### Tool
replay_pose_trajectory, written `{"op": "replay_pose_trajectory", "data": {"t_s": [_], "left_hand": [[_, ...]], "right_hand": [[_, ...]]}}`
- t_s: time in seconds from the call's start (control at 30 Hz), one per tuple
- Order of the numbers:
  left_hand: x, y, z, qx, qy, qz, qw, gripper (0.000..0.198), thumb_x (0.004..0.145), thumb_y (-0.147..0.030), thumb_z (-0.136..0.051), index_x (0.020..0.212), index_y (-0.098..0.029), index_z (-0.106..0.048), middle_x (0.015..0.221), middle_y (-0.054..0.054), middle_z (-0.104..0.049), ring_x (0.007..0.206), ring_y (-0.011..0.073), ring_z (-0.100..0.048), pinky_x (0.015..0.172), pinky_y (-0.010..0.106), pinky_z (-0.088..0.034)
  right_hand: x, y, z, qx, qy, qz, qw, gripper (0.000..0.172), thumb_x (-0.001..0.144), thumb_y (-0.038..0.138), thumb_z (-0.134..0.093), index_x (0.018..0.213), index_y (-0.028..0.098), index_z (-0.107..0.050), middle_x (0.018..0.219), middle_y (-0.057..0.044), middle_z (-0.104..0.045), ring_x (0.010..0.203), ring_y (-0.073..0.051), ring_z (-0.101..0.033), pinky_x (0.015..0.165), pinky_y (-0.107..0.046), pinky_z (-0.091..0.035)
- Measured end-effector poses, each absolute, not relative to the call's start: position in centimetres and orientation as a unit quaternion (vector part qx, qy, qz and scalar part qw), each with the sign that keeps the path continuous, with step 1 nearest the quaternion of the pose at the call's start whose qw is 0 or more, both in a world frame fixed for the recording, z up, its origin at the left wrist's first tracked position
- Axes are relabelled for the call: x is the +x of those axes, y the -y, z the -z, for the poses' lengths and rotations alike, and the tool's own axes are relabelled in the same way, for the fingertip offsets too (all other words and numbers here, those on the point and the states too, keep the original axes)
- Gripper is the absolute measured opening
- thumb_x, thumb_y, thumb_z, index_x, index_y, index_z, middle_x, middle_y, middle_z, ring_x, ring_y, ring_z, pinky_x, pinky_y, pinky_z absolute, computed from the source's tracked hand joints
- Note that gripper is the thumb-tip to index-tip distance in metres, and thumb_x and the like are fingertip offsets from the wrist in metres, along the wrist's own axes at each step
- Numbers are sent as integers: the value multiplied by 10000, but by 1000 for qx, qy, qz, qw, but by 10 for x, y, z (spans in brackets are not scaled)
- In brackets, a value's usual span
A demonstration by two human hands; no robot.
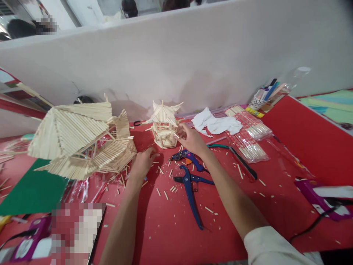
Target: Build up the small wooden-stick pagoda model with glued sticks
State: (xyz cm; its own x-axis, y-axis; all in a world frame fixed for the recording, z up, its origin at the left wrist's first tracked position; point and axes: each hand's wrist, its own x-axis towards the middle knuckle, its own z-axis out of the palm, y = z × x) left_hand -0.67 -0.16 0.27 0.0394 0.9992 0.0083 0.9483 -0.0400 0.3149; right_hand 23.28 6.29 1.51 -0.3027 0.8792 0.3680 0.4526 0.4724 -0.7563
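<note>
Closest to the camera, a pale sleeve [275, 244] ended near the right elbow, and from it a bare right forearm [233, 197] slanted up and leftward over the red table [165, 239] to the right hand [191, 139]. That hand was poised at the right side of the small stick pavilion [164, 115], thumb and fingers turned inward below its roof. The fingers seemed to touch the model, though whether they were clamped on a stick or merely steadying it could not be told. The left hand [145, 161] sat lower, palm down, its fingers curled just short of the pavilion's base; anything tucked beneath them was hidden. Both hands were well apart, with the pavilion upright ahead of and between them.

The step in hand looked like fitting or adjusting a part under the roof; the next move probably called for a light pinch on the right and a steadying touch on the left.

Just below the right hand lay a glue gun [179, 155], and nearer the body a blue cutter [191, 198] among cut sticks [209, 209]. Left of the left hand stood a larger pavilion [74, 129]; beyond the right hand were white tissue [216, 124] and wrapped stick bundles [252, 149].
</note>
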Motion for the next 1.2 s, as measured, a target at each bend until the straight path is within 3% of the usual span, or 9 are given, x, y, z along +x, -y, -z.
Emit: {"op": "replay_pose_trajectory", "data": {"t_s": [0.2, 0.4, 0.53, 0.73, 0.9, 1.07, 1.2], "left_hand": [[-7, 3, -8, 710, -697, -73, 70, 373, 968, -466, -462, 1027, -202, -718, 870, 107, -750, 791, 218, -695, 699, 263, -432], [-9, 3, -9, 706, -699, -65, 89, 372, 950, -177, -420, 1232, -236, -656, 1013, 102, -757, 898, 221, -708, 788, 278, -464], [-10, 3, -5, 725, -674, -99, 104, 404, 896, -99, -436, 1185, -254, -672, 1094, 74, -743, 967, 209, -694, 835, 271, -469], [-15, 1, -7, 758, -620, -159, 124, 224, 915, -186, -488, 1022, -209, -684, 1025, 62, -731, 937, 182, -671, 846, 256, -461], [-13, 19, -31, 784, -584, -93, 186, 292, 977, -349, -454, 1004, -197, -702, 867, 69, -719, 822, 189, -670, 764, 263, -457], [-6, 65, -34, 825, -492, -51, 273, 259, 926, -214, -528, 1091, -283, -715, 1119, 45, -692, 1024, 178, -649, 877, 264, -471], [-5, 94, -23, 842, -462, -27, 277, 255, 938, -208, -529, 1063, -314, -724, 1076, 16, -689, 955, 150, -658, 792, 233, -470]], "right_hand": [[242, -62, -24, -449, 756, -292, 375, 224, 832, 179, -596, 1050, 218, -563, 961, -47, -720, 859, -194, -680, 772, -318, -492], [249, -61, -27, -447, 792, -281, 308, 69, 841, 212, -615, 910, 215, -620, 833, -24, -707, 784, -177, -665, 709, -293, -470], [250, -59, -28, -440, 805, -290, 273, 33, 842, 237, -647, 855, 208, -639, 785, -24, -706, 729, -171, -656, 682, -289, -463], [252, -57, -34, -436, 822, -272, 244, 124, 886, 287, -621, 812, 202, -674, 767, -32, -709, 700, -169, -638, 640, -282, -420], [255, -56, -38, -419, 851, -238, 210, 291, 944, 336, -548, 712, 211, -669, 642, -20, -662, 589, -149, -573, 576, -284, -346], [257, -55, -42, -418, 854, -241, 195, 462, 965, 423, -521, 561, 201, -562, 546, -17, -600, 494, -122, -492, 542, -295, -306], [257, -54, -41, -422, 850, -244, 200, 457, 962, 429, -519, 565, 204, -545, 546, -14, -591, 492, -121, -481, 540, -297, -301]]}}
